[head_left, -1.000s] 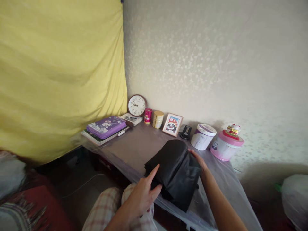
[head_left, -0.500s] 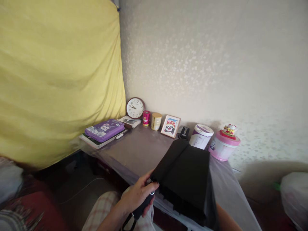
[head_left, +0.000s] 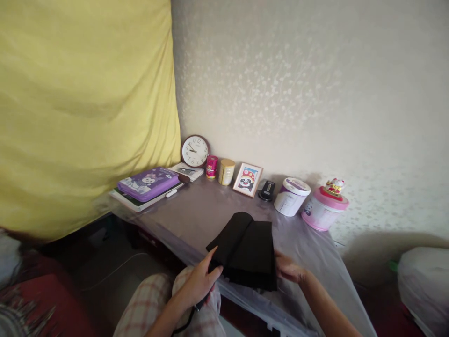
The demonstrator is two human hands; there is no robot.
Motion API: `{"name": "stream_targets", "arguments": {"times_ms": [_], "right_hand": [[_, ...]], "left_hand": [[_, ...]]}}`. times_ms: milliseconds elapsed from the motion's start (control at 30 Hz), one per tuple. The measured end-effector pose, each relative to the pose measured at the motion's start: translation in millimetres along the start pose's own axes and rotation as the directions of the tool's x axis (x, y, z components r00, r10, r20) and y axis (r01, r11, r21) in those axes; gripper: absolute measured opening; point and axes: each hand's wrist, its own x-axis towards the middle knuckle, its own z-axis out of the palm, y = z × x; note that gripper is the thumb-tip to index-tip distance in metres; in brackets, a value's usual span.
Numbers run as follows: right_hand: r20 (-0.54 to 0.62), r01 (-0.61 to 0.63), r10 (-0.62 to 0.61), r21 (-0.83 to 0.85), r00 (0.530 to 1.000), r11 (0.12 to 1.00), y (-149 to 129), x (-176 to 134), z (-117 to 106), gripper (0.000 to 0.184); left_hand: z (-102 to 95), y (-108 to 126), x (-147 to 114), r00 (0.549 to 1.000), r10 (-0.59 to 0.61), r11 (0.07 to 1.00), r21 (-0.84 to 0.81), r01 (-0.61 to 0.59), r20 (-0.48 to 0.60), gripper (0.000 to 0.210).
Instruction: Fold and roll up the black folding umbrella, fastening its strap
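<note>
A black folding umbrella (head_left: 242,252) is held over the front edge of the table, its cloth folded into flat layers. My left hand (head_left: 202,282) is closed around its handle end at the left, the thumb lying against the cloth. From below that hand hangs a dark wrist strap (head_left: 189,320). At the right edge of the cloth is my right hand (head_left: 290,268), gripping the side, with its fingertips partly hidden behind the fabric.
Along the wall on the table (head_left: 196,206) stand a clock (head_left: 195,151), a pink can (head_left: 211,167), a yellow canister (head_left: 227,172), a panda picture frame (head_left: 247,179), a black device (head_left: 267,191), a white tub (head_left: 292,196) and a pink tub (head_left: 324,209). A purple case (head_left: 149,183) lies left.
The umbrella cloth looks narrower and flatter, drawn in toward the left. My right hand, mostly hidden behind the cloth before, now shows at its right edge.
</note>
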Motion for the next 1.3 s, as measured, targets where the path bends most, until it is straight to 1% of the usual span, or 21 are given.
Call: {"name": "stream_targets", "arguments": {"times_ms": [33,67,100,133,167,200,267,333,400,467,533,600,667,733,767,833,933,1000,1067,1133,1300], "right_hand": [[0.012,-0.039,0.040,-0.027,0.999,0.999,-4,-2,-8,0.025],[-0.014,-0.030,0.030,-0.042,0.999,0.999,-9,-4,-15,0.025],[-0.100,0.006,-0.012,-0.063,0.995,0.998,-14,-6,-21,0.022],[-0.189,0.058,-0.072,-0.080,0.979,0.995,-19,-8,-25,0.020],[-0.269,0.105,-0.127,-0.095,0.955,0.990,-23,-10,-27,0.020],[-0.320,0.137,-0.163,-0.103,0.933,0.985,-27,-12,-27,0.023],[-0.346,0.157,-0.183,-0.104,0.920,0.982,-32,-16,-21,0.030],[-0.330,0.129,-0.166,-0.130,0.929,0.983,-35,-20,-11,0.035],[-0.334,0.102,-0.161,-0.187,0.929,0.977,-36,-21,-2,0.038],[-0.363,0.088,-0.179,-0.253,0.915,0.964,-36,-18,4,0.040],[-0.416,0.074,-0.216,-0.331,0.883,0.941,-35,-11,5,0.039],[-0.468,0.068,-0.276,-0.414,0.840,0.908,-33,-2,3,0.036],[-0.490,0.092,-0.356,-0.482,0.796,0.871,-30,6,0,0.030],[-0.488,0.133,-0.416,-0.513,0.767,0.848,-31,11,-2,0.025],[-0.479,0.154,-0.423,-0.504,0.769,0.850,-33,11,-1,0.024],[-0.450,0.183,-0.377,-0.417,0.809,0.890,-41,8,3,0.029],[-0.386,0.180,-0.238,-0.181,0.891,0.967,-59,1,15,0.037],[-0.360,0.173,-0.178,-0.045,0.916,0.984,-69,0,25,0.035],[-0.334,0.195,-0.169,0.045,0.927,0.980,-75,5,33,0.033],[-0.319,0.219,-0.178,0.097,0.931,0.971,-77,15,41,0.032],[-0.355,0.264,-0.210,0.111,0.911,0.958,-76,40,60,0.033]], "left_hand": [[1.4,-1,0,1.000,0.003,0.999,0.034,-0.003,-0.008,0.063],[3.1,-1,0,1.000,0.005,0.998,0.065,-0.004,-0.012,0.064],[4.8,-1,0,1.000,0.007,0.996,0.094,-0.005,-0.015,0.064],[6.7,-1,0,1.000,0.006,0.992,0.125,-0.004,-0.015,0.065],[8.5,-1,0,1.000,0.004,0.988,0.155,-0.001,-0.015,0.065],[10.3,0,0,1.000,0.000,0.982,0.188,0.003,-0.014,0.066],[13.6,1,0,1.000,0.006,0.969,0.249,0.000,-0.021,0.066],[16.3,2,0,0.998,0.032,0.949,0.316,-0.015,-0.048,0.064],[18.3,4,0,0.994,0.071,0.922,0.385,-0.035,-0.080,0.062],[19.8,6,0,0.991,0.088,0.890,0.454,-0.034,-0.097,0.062],[21.4,8,1,0.991,0.085,0.852,0.524,-0.017,-0.106,0.062],[23.3,9,2,0.991,0.070,0.801,0.599,0.013,-0.115,0.063],[25.8,11,2,0.991,0.061,0.750,0.660,0.033,-0.119,0.063],[28.4,13,1,0.992,0.049,0.711,0.702,0.048,-0.117,0.063],[29.7,14,1,0.992,0.046,0.697,0.715,0.052,-0.117,0.063],[31.8,17,-1,0.992,0.047,0.683,0.729,0.054,-0.118,0.063],[33.7,20,-2,0.992,0.046,0.670,0.740,0.058,-0.119,0.063],[34.2,21,-3,0.993,0.047,0.667,0.744,0.049,-0.107,0.063],[34.6,21,-2,0.994,0.060,0.663,0.748,0.030,-0.093,0.063],[35.2,20,-2,0.993,0.068,0.656,0.755,0.028,-0.095,0.062],[36.7,18,0,0.992,0.074,0.629,0.777,0.032,-0.101,0.062]]}}
